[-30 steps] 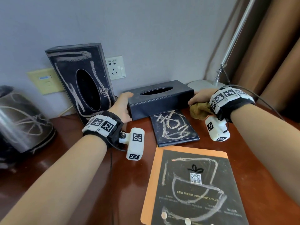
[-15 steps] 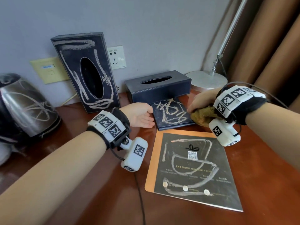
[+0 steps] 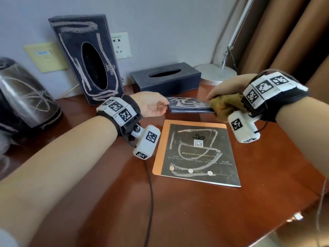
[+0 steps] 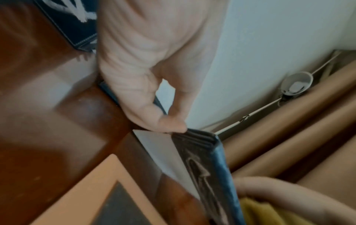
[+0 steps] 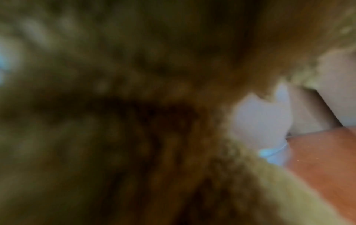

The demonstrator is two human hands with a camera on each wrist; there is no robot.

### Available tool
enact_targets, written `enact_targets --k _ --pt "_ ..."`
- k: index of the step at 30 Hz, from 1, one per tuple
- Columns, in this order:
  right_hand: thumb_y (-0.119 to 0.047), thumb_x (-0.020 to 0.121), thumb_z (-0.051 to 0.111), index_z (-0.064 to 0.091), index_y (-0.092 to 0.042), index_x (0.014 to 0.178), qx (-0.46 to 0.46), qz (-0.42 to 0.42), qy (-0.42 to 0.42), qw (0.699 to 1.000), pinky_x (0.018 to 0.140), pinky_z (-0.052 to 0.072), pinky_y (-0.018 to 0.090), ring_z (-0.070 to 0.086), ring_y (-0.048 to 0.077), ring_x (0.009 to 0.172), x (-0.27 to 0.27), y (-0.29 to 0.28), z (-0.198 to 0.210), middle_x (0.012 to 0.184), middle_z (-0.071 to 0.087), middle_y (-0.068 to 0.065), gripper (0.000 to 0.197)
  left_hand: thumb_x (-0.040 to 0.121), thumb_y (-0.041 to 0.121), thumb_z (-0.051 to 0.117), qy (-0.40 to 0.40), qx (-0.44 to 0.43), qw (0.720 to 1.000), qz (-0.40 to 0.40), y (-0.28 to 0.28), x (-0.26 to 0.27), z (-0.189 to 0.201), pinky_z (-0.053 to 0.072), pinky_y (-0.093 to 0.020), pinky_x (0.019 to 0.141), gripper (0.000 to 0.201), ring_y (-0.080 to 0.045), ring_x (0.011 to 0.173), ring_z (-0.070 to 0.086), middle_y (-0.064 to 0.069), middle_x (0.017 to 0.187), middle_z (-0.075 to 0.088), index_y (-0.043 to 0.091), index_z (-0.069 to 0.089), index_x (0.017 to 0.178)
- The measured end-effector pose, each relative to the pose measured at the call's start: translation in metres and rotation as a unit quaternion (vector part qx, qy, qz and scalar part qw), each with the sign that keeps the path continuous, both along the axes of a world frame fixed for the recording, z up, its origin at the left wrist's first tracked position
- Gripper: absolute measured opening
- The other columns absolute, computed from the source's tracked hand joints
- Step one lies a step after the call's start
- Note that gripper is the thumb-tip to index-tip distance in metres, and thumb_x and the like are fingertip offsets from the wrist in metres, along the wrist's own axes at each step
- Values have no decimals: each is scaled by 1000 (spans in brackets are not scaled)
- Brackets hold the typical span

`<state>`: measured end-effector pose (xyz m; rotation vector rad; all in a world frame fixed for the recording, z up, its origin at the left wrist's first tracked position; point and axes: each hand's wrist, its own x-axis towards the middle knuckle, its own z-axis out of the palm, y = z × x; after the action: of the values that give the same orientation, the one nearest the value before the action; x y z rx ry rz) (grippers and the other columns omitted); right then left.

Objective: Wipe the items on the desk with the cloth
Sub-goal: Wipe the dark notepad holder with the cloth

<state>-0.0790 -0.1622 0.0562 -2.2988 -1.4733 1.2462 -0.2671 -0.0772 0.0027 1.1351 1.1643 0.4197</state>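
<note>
Bare forearms; black wristbands (image 3: pixel 132 111) — white tagged camera blocks (image 3: pixel 146 144), thin cables

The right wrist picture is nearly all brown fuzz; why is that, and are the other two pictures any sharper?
Right wrist view: the cloth fills the picture, seemingly too near the lens to focus; only a corner of the desk reads clearly. Head view: mostly sharp, with straight edges bowed by the wide lens, and soft glare on the desk. Left wrist view: dim and smeared, though the left hand pinching the dark folder is readable.

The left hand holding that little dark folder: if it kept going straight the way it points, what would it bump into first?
Probably the right hand with its brown cloth at the folder's far end; the left hand points along the folder toward them. Depth is hard to judge.
</note>
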Motion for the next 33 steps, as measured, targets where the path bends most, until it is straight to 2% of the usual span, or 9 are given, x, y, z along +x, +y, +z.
enact_targets --k 4,10,14,17,21,25,28,31,33 --pt "-19 95 50 49 -14 70 29 31 -41 998 40 43 12 48 -2 30 -10 -28 0 33 51 -12 26 97 5 45 7 20 999 -43 -20 -10 21 49 -13 43 23 -5 39 56 -1 52 60 7 55 76" --pt "-34 98 44 58 -14 66 4 113 -103 988 61 43 24 54 10 53 -47 -49 -22 41 57 -9 41 94 0 46 66 54 994 -72 -49 -51 24 54 -18 48 22 -9 54 57 -2 63 61 7 57 76" --pt "-38 96 48 63 -14 72 12 149 -112 982 62 44 25 57 9 54 -65 -45 -28 68 64 -2 37 95 -2 45 150 50 985 -71 -57 -92 14 55 -23 45 21 -12 49 58 -6 62 59 3 57 79" --pt "-36 95 50 68 -8 94 22 164 -130 978 72 45 27 58 17 75 -72 -31 -29 90 66 2 34 95 1 51 216 32 972 -84 -63 -112 2 58 -28 50 14 -15 51 61 -11 72 59 -1 58 83" --pt "-31 94 52 67 -9 88 90 111 -138 980 83 43 29 55 23 93 -55 -3 -27 99 64 5 27 95 10 54 254 85 958 -99 -52 -114 6 56 -31 64 8 -19 73 60 -9 91 61 3 57 97" --pt "-30 91 56 50 -7 133 160 49 -224 960 101 35 30 48 28 122 -37 31 -24 134 53 11 48 95 11 51 199 245 949 5 -18 -91 24 50 -26 69 6 -15 76 58 -3 84 56 11 52 101" --pt "-27 85 60 39 -14 139 195 44 -297 934 99 43 38 53 33 116 -26 68 -30 129 55 16 59 93 17 55 206 330 920 43 5 -67 28 50 -32 73 16 -26 82 59 -4 75 52 19 52 78" --pt "-27 85 59 39 -11 135 210 66 -357 908 91 47 38 57 35 109 -22 99 -36 123 58 19 56 91 25 61 256 328 909 12 29 -53 21 54 -40 83 33 -30 87 63 -8 95 54 8 55 119" --pt "-26 86 58 38 -8 133 205 65 -357 909 86 47 37 58 35 106 -19 115 -40 119 59 20 55 88 27 66 274 317 908 -4 42 -48 17 56 -44 84 36 -30 86 65 -5 101 49 14 52 118"
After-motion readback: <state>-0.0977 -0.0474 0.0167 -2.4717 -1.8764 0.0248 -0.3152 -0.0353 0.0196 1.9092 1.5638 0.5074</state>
